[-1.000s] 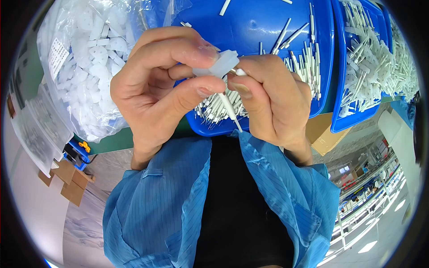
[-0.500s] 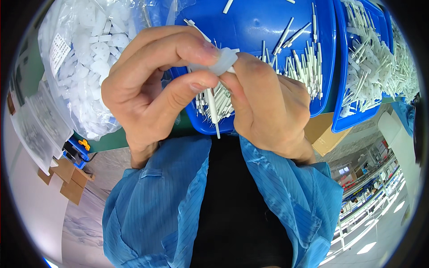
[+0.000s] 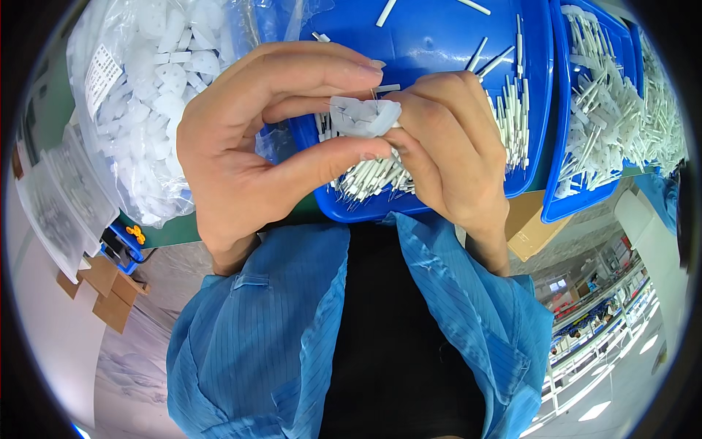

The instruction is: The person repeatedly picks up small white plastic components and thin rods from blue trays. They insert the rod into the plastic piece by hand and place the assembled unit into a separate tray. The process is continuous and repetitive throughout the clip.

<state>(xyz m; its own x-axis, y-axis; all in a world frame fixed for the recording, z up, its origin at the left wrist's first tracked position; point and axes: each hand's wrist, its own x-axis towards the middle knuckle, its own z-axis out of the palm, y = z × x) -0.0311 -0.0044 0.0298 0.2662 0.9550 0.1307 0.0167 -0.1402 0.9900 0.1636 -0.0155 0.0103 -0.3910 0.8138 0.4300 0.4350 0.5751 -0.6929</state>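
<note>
A small translucent white plastic piece [image 3: 374,119] with thin wires sticking out of it is held up between my hands. My left hand [image 3: 256,121] curls around its left side, thumb along the lower edge and index fingertip above, close to an upright wire. My right hand [image 3: 457,143] pinches the piece's right end between thumb and bent fingers; the exact grip there is partly hidden. Below and behind the hands is a blue tray [image 3: 439,40] with many white rods [image 3: 376,175] that have thin wire ends.
At left lies a clear bag of white plastic pieces [image 3: 157,95]. More blue trays [image 3: 552,146] to the right hold white parts with rods. Clear stacked containers [image 3: 55,205] stand at far left, near an orange item [image 3: 136,234]. A cardboard box [image 3: 530,227] is below the trays.
The plastic piece has been turned so its wired side shows, and the rod that hung below it no longer shows there. My left fingers have spread wider; both hands shifted slightly right.
</note>
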